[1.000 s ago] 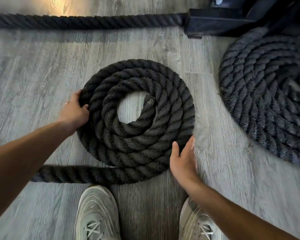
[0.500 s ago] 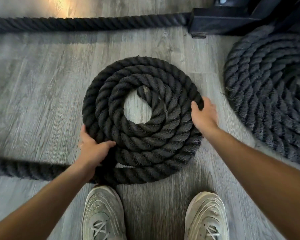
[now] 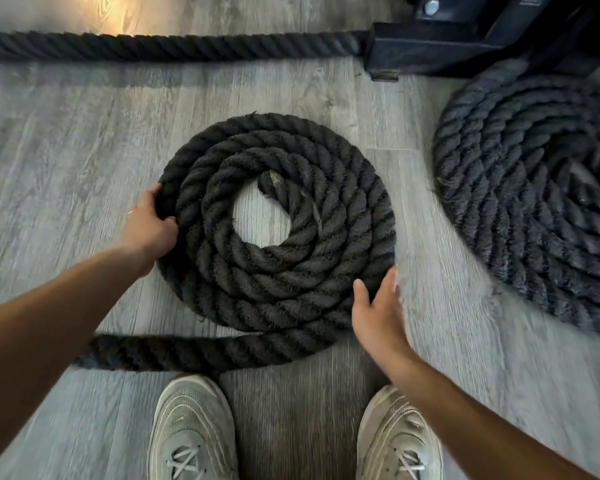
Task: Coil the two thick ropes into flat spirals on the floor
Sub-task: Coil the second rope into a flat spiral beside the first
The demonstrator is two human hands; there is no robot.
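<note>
Far left to mid: straight run of thick dark rope [image 3: 167,46] along far edge of grey plank floor [image 3: 59,140], ending at black metal frame base [image 3: 430,53] far right. Warm light patch on floor far left.

Near left: left hand [image 3: 148,226] at left rim of centre coil [image 3: 278,230], fingers curled over outermost turn, thumb on top; clamped on rope there. Thin ring visible on one finger.

Centre: flat spiral, approx. 4 turns, bare floor showing in open middle, cut rope end [image 3: 271,181] lying at far side of that hole. Loose tail [image 3: 174,351] leaving coil at near side, running left under left forearm, out of sight behind it.

Near centre: 2 pale grey sneakers, left shoe [image 3: 191,431] and right shoe [image 3: 399,441], toes pointing at coil, laces visible.

Right of centre: right hand [image 3: 378,313] spread flat, fingers apart, at near-right rim of coil, fingertips touching outer turn; gripping nothing.

Far right: second coil [image 3: 534,202], greyer, more turns, wound tight, partly cut by frame edge, well apart from centre coil, its far edge just beside frame base. Blurred.

Count: 2 coils, 1 straight run, 2 hands, 2 shoes. No containers. Small white print on frame top right, too small to read. 1 bolt head [image 3: 431,8] on frame.
</note>
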